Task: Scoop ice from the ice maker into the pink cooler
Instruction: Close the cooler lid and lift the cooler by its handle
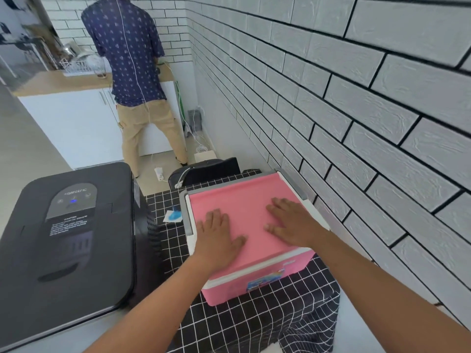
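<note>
The pink cooler (pixel 244 200) with a white rim and grey handle stands on a black-and-white checked cloth, its pink lid down. My left hand (pixel 219 235) lies flat on the lid's near left part, fingers spread. My right hand (pixel 290 222) lies flat on the lid's right part, fingers pointing left. Neither hand holds anything. The black ice maker (pixel 68 245) stands to the left of the cooler, its lid down and a blue light lit on its panel. A blue scoop (pixel 174 216) lies on the cloth between the two.
A grey brick wall (pixel 356 110) runs close along the right of the cooler. A black chair back (pixel 209 171) stands behind the table. Further back a person (pixel 132 72) stands facing a white counter with a dish rack. Cables and a plug strip lie on the floor.
</note>
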`<state>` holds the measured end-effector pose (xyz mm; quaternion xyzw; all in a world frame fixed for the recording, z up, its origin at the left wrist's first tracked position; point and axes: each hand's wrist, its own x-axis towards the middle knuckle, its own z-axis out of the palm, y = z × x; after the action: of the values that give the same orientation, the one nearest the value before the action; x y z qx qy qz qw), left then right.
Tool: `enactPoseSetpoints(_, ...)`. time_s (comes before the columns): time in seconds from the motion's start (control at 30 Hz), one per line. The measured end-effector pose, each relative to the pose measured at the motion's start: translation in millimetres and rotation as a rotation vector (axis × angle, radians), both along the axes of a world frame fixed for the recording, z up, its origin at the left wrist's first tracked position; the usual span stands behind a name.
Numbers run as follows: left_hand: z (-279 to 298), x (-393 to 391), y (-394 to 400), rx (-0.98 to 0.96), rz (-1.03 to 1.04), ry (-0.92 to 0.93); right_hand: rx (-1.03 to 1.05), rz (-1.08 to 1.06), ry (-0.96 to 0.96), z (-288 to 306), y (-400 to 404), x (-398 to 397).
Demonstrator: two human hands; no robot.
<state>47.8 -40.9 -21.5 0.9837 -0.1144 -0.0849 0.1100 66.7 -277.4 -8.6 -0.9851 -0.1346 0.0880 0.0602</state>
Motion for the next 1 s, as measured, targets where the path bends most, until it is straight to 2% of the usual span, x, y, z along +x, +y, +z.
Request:
enactPoseSetpoints(0.17,-7,0,-13,0.007,0.058,-0.045,-0.004,-0.009,-0.059,-15,0,1)
enactPoseSetpoints(0.53,-20,-2,-13,0.020,0.051,-0.117,0.003,-0.028,-0.123,-29,0,-1)
enactPoseSetpoints(0.77,5,30,7,-0.048,-0.008,-0.259,0.137,-0.060,-0.096,-6,-2,35)
enactPoseSetpoints(1.0,32,96,35,0.083,0.105,0.001,-0.035,0.014,0.054,27,12,105)
